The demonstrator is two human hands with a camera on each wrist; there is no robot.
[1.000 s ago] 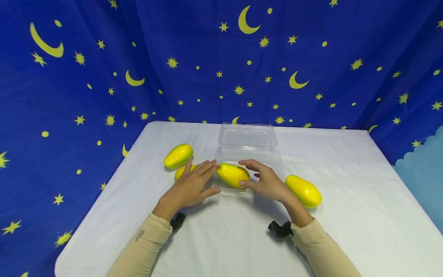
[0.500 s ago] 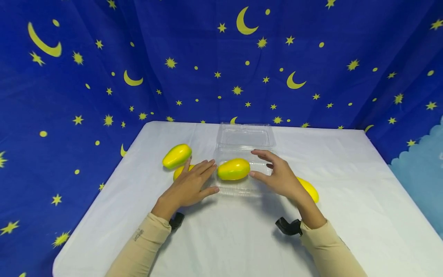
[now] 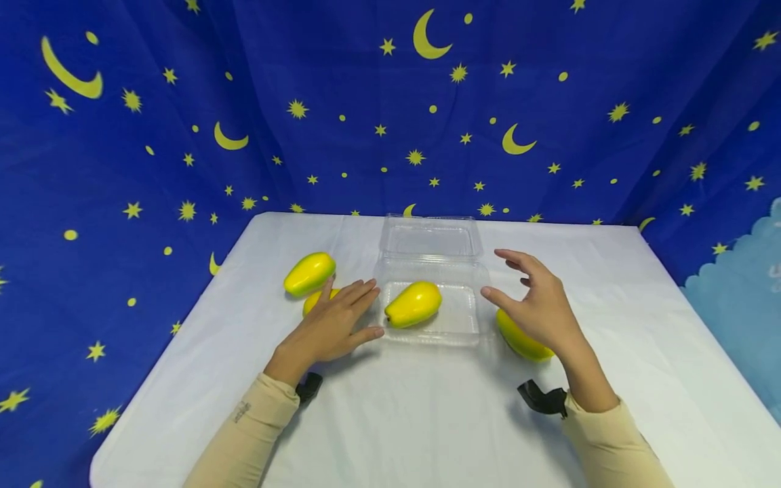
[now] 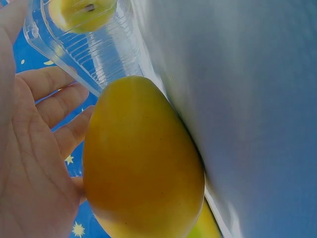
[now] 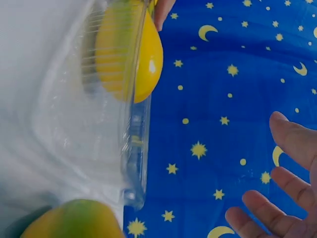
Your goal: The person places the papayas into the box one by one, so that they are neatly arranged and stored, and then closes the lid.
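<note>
A yellow-green papaya point(image 3: 415, 304) lies tilted in the base of a clear plastic clamshell box point(image 3: 460, 318), whose lid point(image 3: 433, 240) is folded back. My left hand point(image 3: 334, 322) hovers palm down, fingers outstretched, its fingertips at the box's left rim. Whether they touch it I cannot tell. Beneath that hand a second papaya point(image 4: 143, 163) is partly hidden. My right hand point(image 3: 539, 308) holds nothing, thumb and fingers apart, above another papaya point(image 3: 518, 339) right of the box. The right wrist view shows its spread fingers point(image 5: 267, 213) away from the fruit.
One more papaya point(image 3: 310, 274) lies at the left, behind the left hand. A white cloth covers the table point(image 3: 403, 420). Behind the table hangs a blue curtain point(image 3: 342, 81) with yellow moons and stars.
My right hand has let go of the papaya in the box and moved right, over the papaya there. The released papaya has rolled and turned. My left hand has stayed nearly still.
</note>
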